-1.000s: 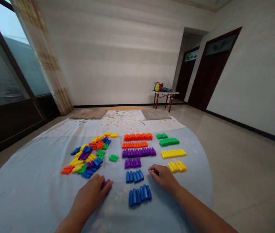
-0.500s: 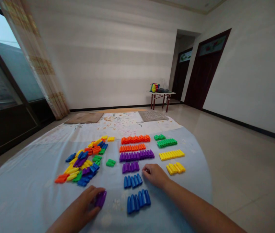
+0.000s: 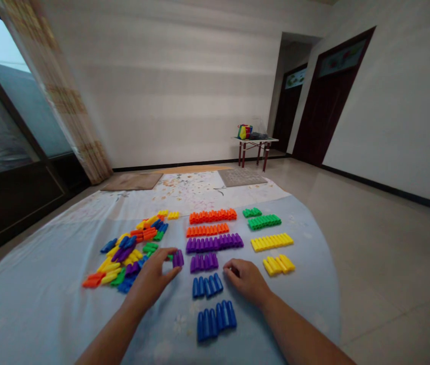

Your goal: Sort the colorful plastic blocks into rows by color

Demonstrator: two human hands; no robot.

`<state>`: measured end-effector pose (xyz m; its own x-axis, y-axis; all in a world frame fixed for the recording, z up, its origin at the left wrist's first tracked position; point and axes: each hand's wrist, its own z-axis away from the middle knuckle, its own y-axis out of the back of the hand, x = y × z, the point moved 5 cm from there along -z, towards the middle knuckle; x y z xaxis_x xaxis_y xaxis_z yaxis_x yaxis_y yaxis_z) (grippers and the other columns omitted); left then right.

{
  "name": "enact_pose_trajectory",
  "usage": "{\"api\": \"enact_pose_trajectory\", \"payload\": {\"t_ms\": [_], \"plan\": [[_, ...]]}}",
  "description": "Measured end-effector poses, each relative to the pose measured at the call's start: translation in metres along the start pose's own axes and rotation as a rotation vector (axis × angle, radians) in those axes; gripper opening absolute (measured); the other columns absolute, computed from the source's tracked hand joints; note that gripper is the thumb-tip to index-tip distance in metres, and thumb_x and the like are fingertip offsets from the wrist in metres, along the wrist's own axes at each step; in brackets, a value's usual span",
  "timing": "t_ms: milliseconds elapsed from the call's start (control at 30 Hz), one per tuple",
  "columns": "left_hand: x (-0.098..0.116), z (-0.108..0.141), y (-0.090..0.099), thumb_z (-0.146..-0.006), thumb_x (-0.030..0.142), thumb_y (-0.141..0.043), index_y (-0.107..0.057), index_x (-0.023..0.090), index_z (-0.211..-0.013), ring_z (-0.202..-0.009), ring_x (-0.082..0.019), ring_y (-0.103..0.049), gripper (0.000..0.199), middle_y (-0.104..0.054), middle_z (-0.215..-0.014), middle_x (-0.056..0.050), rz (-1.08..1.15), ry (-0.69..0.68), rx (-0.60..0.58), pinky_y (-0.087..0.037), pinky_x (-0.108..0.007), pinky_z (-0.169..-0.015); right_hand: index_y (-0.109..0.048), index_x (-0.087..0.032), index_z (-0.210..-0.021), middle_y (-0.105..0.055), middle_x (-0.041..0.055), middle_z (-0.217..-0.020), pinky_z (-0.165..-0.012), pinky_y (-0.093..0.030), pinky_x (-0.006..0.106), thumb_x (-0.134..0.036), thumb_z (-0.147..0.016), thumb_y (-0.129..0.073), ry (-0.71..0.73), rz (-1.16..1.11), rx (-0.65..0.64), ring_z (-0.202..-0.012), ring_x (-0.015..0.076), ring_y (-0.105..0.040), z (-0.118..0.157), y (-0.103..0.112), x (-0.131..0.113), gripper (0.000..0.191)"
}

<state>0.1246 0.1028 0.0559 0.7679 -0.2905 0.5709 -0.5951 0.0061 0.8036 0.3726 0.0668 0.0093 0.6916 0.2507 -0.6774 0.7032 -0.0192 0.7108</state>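
Between the thumb and fingers of my left hand [image 3: 156,276] is a purple plastic piece [image 3: 178,258], made of short tubes joined side by side. It is just left of the short purple row [image 3: 204,262], with a small gap between. My right hand [image 3: 248,280] rests by that row's right end, fingers curled; whether anything is in them is hidden. Behind lie a longer purple row [image 3: 215,243] and two orange rows [image 3: 207,230]. Nearer me are two groups of blue pieces [image 3: 207,286]. My left hand partly covers a green piece and the mixed pile [image 3: 123,258].
Yellow rows [image 3: 271,242] and green rows [image 3: 264,222] lie on the right of the cloth-covered table [image 3: 66,268]. Two mats [image 3: 241,177] are at the far edge. Beyond stands a small table [image 3: 256,140] with a colourful bag [image 3: 244,132].
My left hand has carried the purple piece forward and right, from the near part of the cloth to beside the short purple row. My right hand stays by that row. The view has shifted slightly.
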Motion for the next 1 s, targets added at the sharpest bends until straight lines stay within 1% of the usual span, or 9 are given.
{"api": "enact_pose_trajectory", "payload": {"t_ms": [100, 200, 267, 467, 667, 767, 833, 900, 1000], "plan": [[0.012, -0.036, -0.004, -0.072, 0.033, -0.055, -0.056, 0.018, -0.110, -0.103, -0.022, -0.054, 0.041, -0.059, -0.112, -0.010, -0.059, -0.065, -0.005, -0.040, -0.038, -0.095, -0.065, -0.018, -0.084, -0.065, 0.0012, -0.072, -0.063, -0.037, 0.022, -0.028, -0.083, -0.045, 0.004, -0.020, -0.011, -0.066, 0.0131, -0.058, 0.000, 0.000, 0.000, 0.022], [0.015, -0.063, -0.012, -0.071, 0.030, -0.055, -0.056, 0.016, -0.112, -0.106, -0.023, -0.053, 0.044, -0.059, -0.114, -0.011, -0.129, -0.083, -0.097, -0.038, -0.038, -0.097, -0.065, -0.019, -0.084, -0.065, 0.0013, -0.072, -0.063, -0.038, 0.022, -0.027, -0.083, -0.045, 0.018, -0.038, -0.007, -0.067, 0.0130, -0.058, 0.000, 0.001, 0.000, 0.022], [0.014, -0.075, -0.016, -0.069, 0.029, -0.056, -0.057, 0.015, -0.111, -0.108, -0.023, -0.052, 0.044, -0.059, -0.114, -0.011, -0.155, -0.083, -0.154, -0.036, -0.038, -0.099, -0.065, -0.019, -0.084, -0.065, 0.0011, -0.072, -0.063, -0.038, 0.022, -0.027, -0.083, -0.045, 0.019, -0.044, -0.009, -0.066, 0.0129, -0.057, 0.000, 0.001, -0.001, 0.022], [0.011, -0.087, -0.020, -0.065, 0.032, -0.058, -0.060, 0.018, -0.107, -0.101, -0.022, -0.055, 0.045, -0.062, -0.108, -0.008, -0.158, -0.064, -0.252, -0.040, -0.036, -0.094, -0.065, -0.019, -0.084, -0.065, 0.0010, -0.072, -0.062, -0.037, 0.022, -0.027, -0.083, -0.046, 0.003, -0.048, -0.014, -0.066, 0.0129, -0.057, 0.000, 0.003, -0.001, 0.021], [0.008, -0.089, -0.026, -0.061, 0.032, -0.062, -0.063, 0.020, -0.102, -0.096, -0.021, -0.057, 0.043, -0.064, -0.103, -0.005, -0.130, -0.055, -0.281, -0.042, -0.033, -0.090, -0.065, -0.020, -0.083, -0.065, 0.0011, -0.071, -0.062, -0.038, 0.022, -0.028, -0.083, -0.045, -0.005, -0.064, -0.015, -0.065, 0.0131, -0.058, 0.000, 0.002, -0.002, 0.021], [0.007, -0.087, -0.023, -0.058, 0.035, -0.066, -0.059, 0.018, -0.111, -0.099, -0.022, -0.057, 0.056, -0.063, -0.107, -0.007, -0.098, -0.035, -0.248, -0.043, -0.033, -0.091, -0.064, -0.019, -0.083, -0.065, 0.0013, -0.070, -0.063, -0.038, 0.022, -0.028, -0.083, -0.045, -0.002, -0.076, -0.011, -0.065, 0.0132, -0.057, 0.000, 0.002, -0.001, 0.022], [0.005, -0.084, -0.015, -0.062, 0.042, -0.064, -0.053, 0.016, -0.120, -0.104, -0.022, -0.056, 0.064, -0.060, -0.115, -0.010, -0.069, -0.019, -0.195, -0.043, -0.032, -0.092, -0.064, -0.019, -0.084, -0.065, 0.0014, -0.070, -0.063, -0.038, 0.022, -0.029, -0.083, -0.045, 0.004, -0.086, -0.006, -0.065, 0.0132, -0.057, 0.001, 0.002, 0.000, 0.022], [-0.002, -0.077, -0.002, -0.070, 0.049, -0.054, -0.051, 0.015, -0.121, -0.106, -0.021, -0.056, 0.061, -0.059, -0.119, -0.011, -0.021, 0.021, -0.093, -0.044, -0.033, -0.092, -0.064, -0.019, -0.084, -0.064, 0.0014, -0.070, -0.063, -0.038, 0.022, -0.029, -0.083, -0.044, 0.009, -0.091, -0.002, -0.065, 0.0133, -0.057, 0.001, 0.000, 0.002, 0.023], [-0.019, -0.061, 0.014, -0.078, 0.050, -0.042, -0.055, 0.012, -0.114, -0.103, -0.022, -0.058, 0.054, -0.062, -0.115, -0.012, 0.016, 0.097, 0.044, -0.045, -0.037, -0.091, -0.065, -0.019, -0.083, -0.064, 0.0011, -0.069, -0.062, -0.038, 0.023, -0.030, -0.083, -0.044, 0.009, -0.091, -0.003, -0.065, 0.0133, -0.057, 0.000, -0.002, 0.005, 0.023]]}}
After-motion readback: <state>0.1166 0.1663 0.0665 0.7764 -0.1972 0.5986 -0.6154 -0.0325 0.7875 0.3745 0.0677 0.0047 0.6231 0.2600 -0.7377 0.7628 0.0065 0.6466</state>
